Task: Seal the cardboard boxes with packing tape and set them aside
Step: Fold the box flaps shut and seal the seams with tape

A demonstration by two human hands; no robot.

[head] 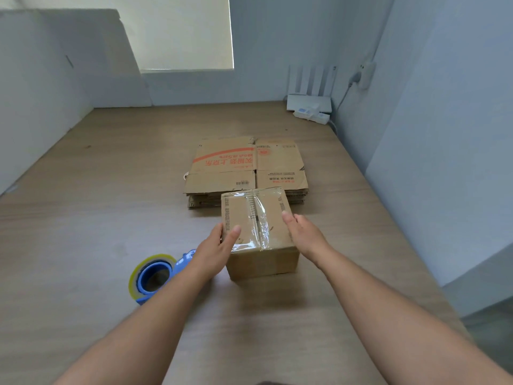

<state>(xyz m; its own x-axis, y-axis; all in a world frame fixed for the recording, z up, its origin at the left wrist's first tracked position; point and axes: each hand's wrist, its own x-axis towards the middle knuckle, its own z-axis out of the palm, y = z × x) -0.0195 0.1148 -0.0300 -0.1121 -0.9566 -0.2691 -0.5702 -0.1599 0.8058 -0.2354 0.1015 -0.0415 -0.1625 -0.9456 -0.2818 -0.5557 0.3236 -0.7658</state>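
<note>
A small closed cardboard box (263,263) stands on the wooden table (111,190), with clear packing tape along its top seam. My left hand (218,245) holds the box's left edge, thumb lying on the top and fingers down the side. My right hand (302,232) presses flat against the box's right side with its fingers straight. A blue tape dispenser (151,276) with a yellowish tape roll lies on the table just left of my left wrist; neither hand touches it.
A stack of flattened cardboard boxes (244,168) lies directly behind the small box. A white router (309,102) and a power strip (312,115) sit in the far right corner. Walls bound the table at the back and right.
</note>
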